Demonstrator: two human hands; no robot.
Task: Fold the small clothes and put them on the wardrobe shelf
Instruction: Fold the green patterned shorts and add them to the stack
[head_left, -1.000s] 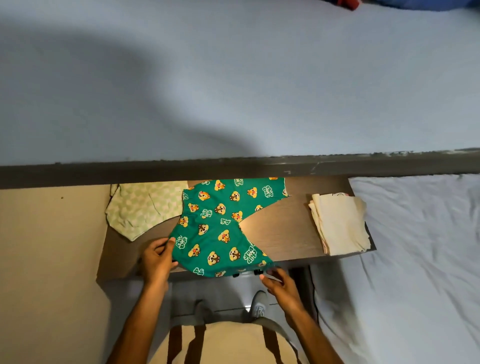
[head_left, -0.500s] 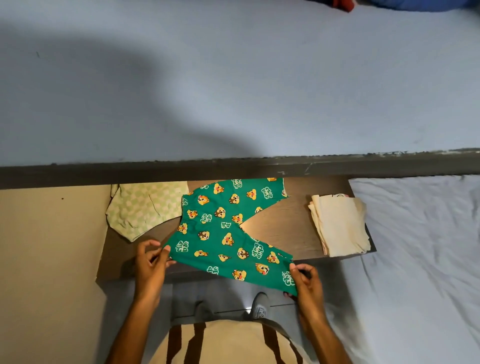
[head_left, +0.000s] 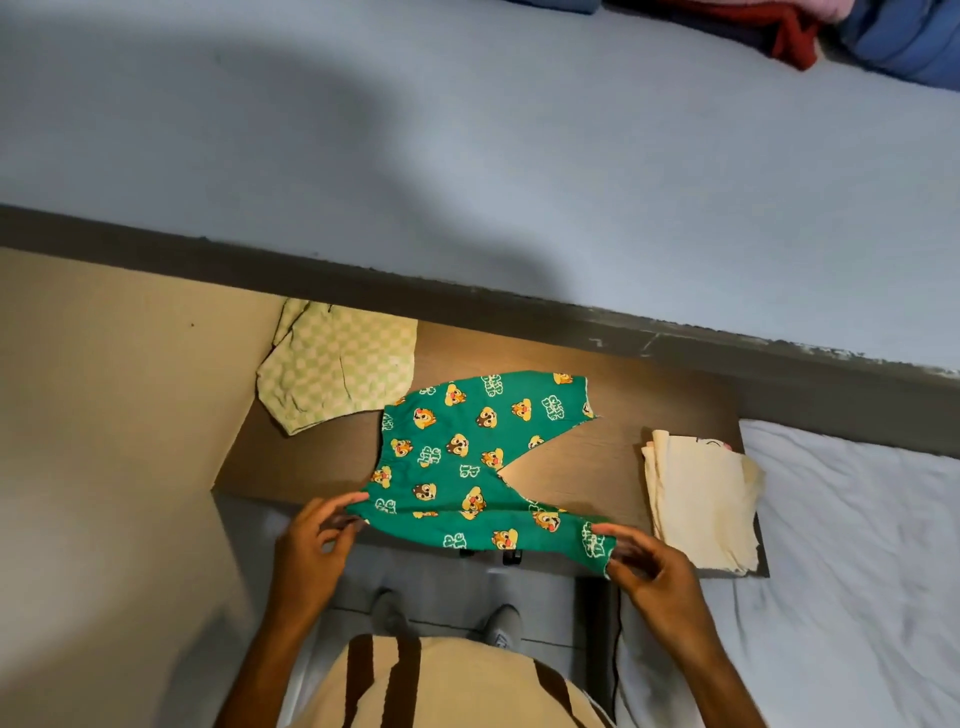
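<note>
Spreading green printed trousers (head_left: 467, 457) flat for folding.

Pinching the waist corner with left hand (head_left: 314, 540) fingers and the near leg's cuff with right hand (head_left: 647, 569) fingers, garment lying on the table (head_left: 613, 410). Leaving folding undone; checked green piece (head_left: 337, 369) waiting beyond the left fingers, folded cream cloth (head_left: 701, 499) just past the right fingers, crowding the table's edge. Nothing shelved yet.
</note>
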